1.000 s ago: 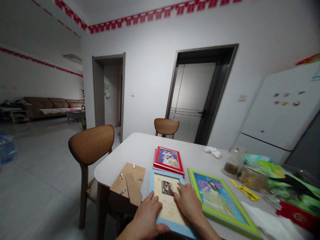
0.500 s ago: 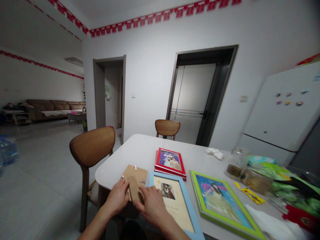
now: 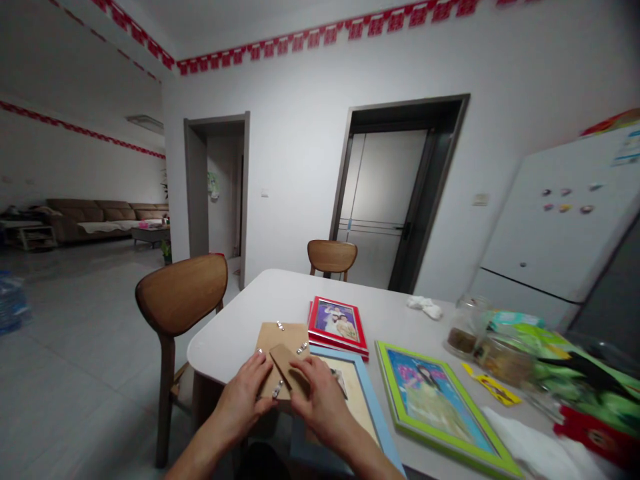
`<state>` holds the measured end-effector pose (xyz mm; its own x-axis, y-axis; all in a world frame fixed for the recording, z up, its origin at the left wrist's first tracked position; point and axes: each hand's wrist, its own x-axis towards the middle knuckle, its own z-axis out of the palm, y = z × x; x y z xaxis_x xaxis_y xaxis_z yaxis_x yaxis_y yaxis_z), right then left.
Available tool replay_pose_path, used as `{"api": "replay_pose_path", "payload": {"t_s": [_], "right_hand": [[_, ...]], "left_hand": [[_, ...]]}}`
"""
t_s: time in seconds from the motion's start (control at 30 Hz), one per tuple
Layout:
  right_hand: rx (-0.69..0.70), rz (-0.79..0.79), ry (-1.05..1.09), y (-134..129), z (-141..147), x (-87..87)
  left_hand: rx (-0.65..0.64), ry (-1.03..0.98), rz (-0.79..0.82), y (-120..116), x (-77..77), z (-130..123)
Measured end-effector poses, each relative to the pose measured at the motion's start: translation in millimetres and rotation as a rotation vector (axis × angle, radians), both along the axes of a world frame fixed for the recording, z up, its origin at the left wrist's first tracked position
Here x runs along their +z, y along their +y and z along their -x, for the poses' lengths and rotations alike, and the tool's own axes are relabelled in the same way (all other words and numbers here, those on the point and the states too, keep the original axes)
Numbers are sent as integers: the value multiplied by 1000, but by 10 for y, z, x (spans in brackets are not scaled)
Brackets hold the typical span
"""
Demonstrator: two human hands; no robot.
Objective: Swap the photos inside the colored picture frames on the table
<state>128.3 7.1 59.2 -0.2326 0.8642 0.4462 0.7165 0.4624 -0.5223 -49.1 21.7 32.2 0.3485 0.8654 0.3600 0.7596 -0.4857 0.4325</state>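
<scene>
Dim, cool, fairly even light on the desk (image 3: 240, 327), and the hands (image 3: 235, 399) come through reasonably crisp. Straight beyond them, the wall (image 3: 295, 133) is palest mid-height, while the frosted door panel (image 3: 385, 177) carries a milky sheen. Below and left of the hands — deep shadow under the desk! Far left, the sofa (image 3: 85, 215) sits in gloom, its detail soft. Well to the right, the fridge (image 3: 550, 247) leans with wide-angle stretch, and the bags (image 3: 600, 377) look smeary near the edge.
</scene>
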Motion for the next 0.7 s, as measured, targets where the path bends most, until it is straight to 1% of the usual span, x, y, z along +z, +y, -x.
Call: {"api": "replay_pose_path", "payload": {"t_s": [0.07,0.13,0.17,0.27,0.33,0.4,0.47,0.57,0.7], "right_hand": [[4,16,22,-91,-245,42],[-6,62,27,-190,-500,16],[-19,88,24,-239,-621,-18],[-68,141,13,-357,-917,-159],[-87,150,4,-399,-1039,-247],[-104,149,-15,-411,-1100,-312],[-128,150,-54,-400,-1116,-366],[-162,142,-124,-368,-1092,-462],[-184,74,-203,-312,-1027,-588]], "left_hand": [[-40,6,12,-75,114,-185],[-92,24,59,-165,178,-383],[-119,35,86,-210,187,-481],[-181,63,149,-320,133,-738],[-197,76,180,-353,65,-857],[-195,86,201,-349,8,-922],[-197,101,207,-321,-19,-936],[-244,129,205,-279,1,-897],[-270,151,262,-271,48,-834]]}}
